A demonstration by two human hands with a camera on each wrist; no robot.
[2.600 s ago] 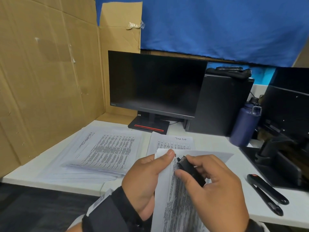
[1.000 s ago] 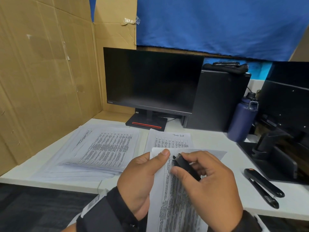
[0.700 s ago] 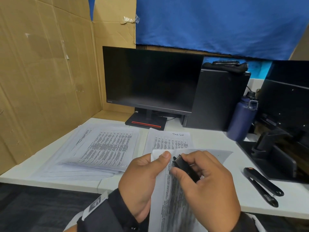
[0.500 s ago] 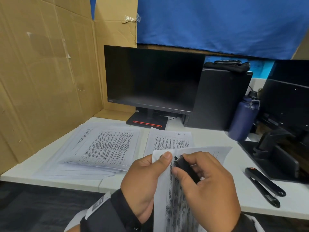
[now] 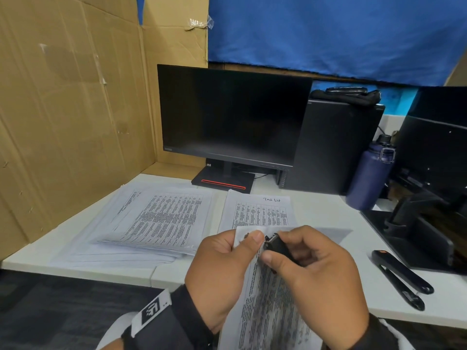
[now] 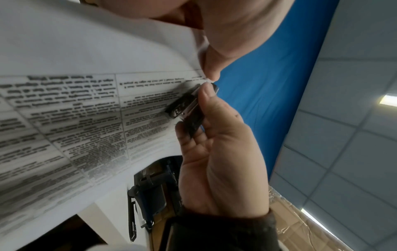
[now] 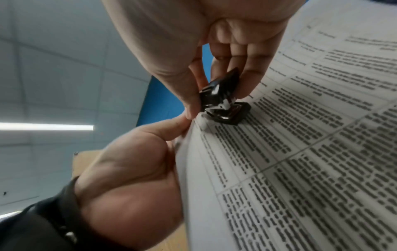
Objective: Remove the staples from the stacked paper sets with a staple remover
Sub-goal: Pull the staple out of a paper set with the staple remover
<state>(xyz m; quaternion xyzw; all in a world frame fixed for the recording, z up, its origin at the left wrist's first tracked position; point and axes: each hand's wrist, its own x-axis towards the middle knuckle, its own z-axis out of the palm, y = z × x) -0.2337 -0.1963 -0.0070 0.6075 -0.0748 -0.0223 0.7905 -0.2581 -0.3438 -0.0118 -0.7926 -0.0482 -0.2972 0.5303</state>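
A printed paper set [image 5: 267, 304] stands lifted over the desk's front edge. My left hand [image 5: 249, 242] pinches its top corner between thumb and fingers. My right hand [image 5: 276, 245] grips a small black staple remover [image 5: 284, 251], whose metal jaws sit against that corner right beside the left thumb. In the left wrist view the staple remover [image 6: 184, 105] lies on the printed page [image 6: 86, 110] under the right hand's fingers [image 6: 206, 95]. From the right wrist, the staple remover [image 7: 221, 100] bites at the page's edge above the left thumb [image 7: 180, 124]. No staple can be made out.
A fanned stack of paper sets [image 5: 156, 221] lies on the white desk [image 5: 328, 218] at the left, with a single sheet [image 5: 257, 210] in the middle. Behind stand a monitor [image 5: 232, 114], a black tower [image 5: 336, 147] and a blue bottle [image 5: 369, 175]. A black tool [image 5: 401, 276] lies right. Cardboard [image 5: 63, 122] walls the left.
Both hands stay at the same top corner of the held set. The remover has shifted slightly against the corner and the paper's top edge has flexed; nothing was let go.
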